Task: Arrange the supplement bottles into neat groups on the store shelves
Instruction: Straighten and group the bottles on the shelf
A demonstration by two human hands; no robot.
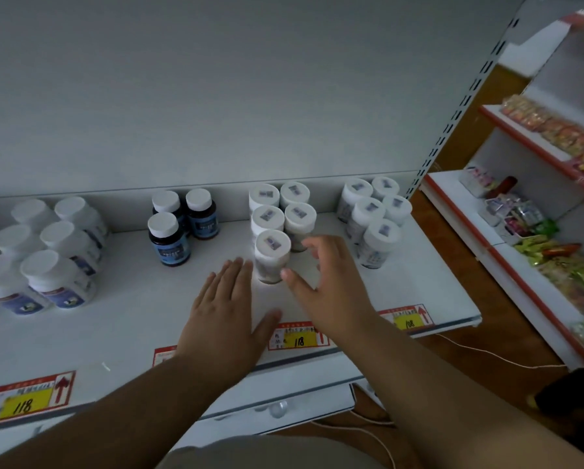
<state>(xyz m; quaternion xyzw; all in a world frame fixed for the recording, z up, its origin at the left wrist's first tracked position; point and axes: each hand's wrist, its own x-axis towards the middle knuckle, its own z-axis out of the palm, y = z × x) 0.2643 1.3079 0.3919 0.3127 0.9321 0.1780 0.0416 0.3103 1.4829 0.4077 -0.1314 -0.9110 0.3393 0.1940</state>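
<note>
Both hands flank the front bottle of the middle white-capped group, neither gripping it.

The left hand lies flat with straight fingers just left of that bottle; the right hand hovers loosely spread just to its right, holding nothing. The bottle stands upright on the shelf, directly in front of its four groupmates. Risk, as I judge it: a sideways nudge from either hand could tip the bottle, since no neighbour braces it in front or to the right, or shove it against the pair behind, skewing the rows.

Single head view, close above, facing down onto shelf.
</note>
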